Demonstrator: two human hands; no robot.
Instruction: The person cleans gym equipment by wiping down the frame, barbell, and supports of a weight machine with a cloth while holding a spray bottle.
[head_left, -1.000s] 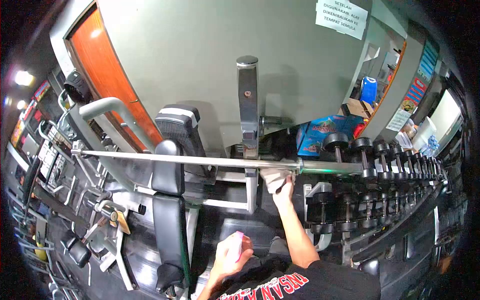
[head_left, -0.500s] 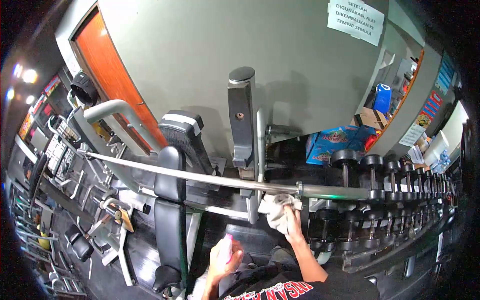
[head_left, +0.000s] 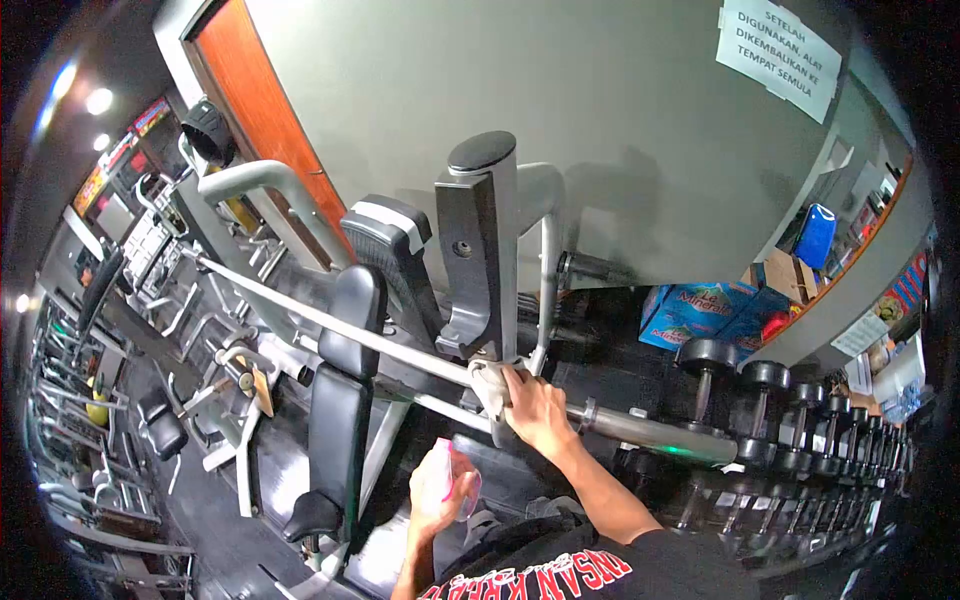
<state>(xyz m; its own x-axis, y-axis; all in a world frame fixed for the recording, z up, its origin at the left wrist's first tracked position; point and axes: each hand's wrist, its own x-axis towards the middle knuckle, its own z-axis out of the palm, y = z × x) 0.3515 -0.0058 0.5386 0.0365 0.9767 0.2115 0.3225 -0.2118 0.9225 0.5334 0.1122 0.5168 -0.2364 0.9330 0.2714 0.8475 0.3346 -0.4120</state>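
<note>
The right hand (head_left: 540, 412) is closed on a pale cloth (head_left: 489, 388), pressing it around the barbell (head_left: 420, 361) just in from the collar (head_left: 589, 413) of its thick near end. The left hand (head_left: 440, 490), lower down and apart from the bar, grips a clear bottle with a pink top (head_left: 445, 470). Right beside the cloth stands the upright post (head_left: 478, 240), the nearest thing crowding the bar. Farther left, the bar crosses in front of the black padded bench (head_left: 341, 420). Beyond its thick end is the dumbbell rack (head_left: 780, 440), with blue cartons (head_left: 700, 315) behind, by the wall. The barbell's long axis runs slantwise across the view, thin shaft toward the upper left, thick sleeve toward the lower right.
</note>
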